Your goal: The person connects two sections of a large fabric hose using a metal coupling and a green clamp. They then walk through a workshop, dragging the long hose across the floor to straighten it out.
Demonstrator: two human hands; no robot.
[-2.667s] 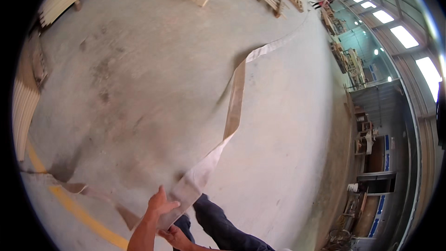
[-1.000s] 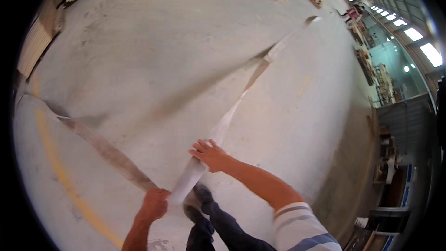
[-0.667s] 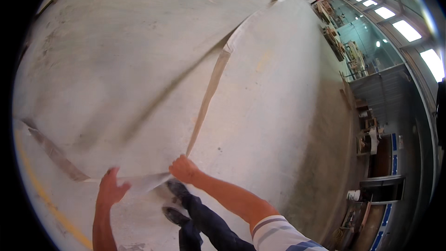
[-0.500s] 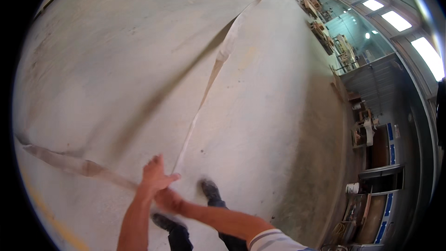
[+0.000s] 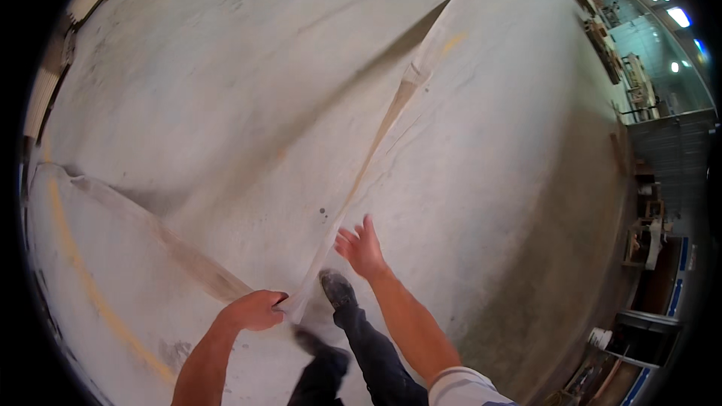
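Observation:
A long pale strip of thin fabric-like material (image 5: 203, 259) runs in from the far left to my hands, then stretches away to the far right, twisted and slack. My left hand (image 5: 259, 310) is closed around it at the bend, just in front of my feet. A short loose end hangs beside the thumb. To the right, my right hand (image 5: 363, 249) is open with fingers spread, close beside the strip's far-going length (image 5: 372, 146). I cannot make out exactly what kind of sheet or fabric the strip is.
Smooth concrete floor (image 5: 226, 83) spreads all round, with a curved yellow line (image 5: 94, 286) at the left. My dark shoes (image 5: 338, 287) stand near the strip. Along the right wall are wooden pieces, shelving and a white bucket (image 5: 599, 338). A person in red is partly visible far off.
My hands were crossed close together; now they are apart. My left hand, open before, has closed on the strip. My right hand has let go and moved right. The view has shifted.

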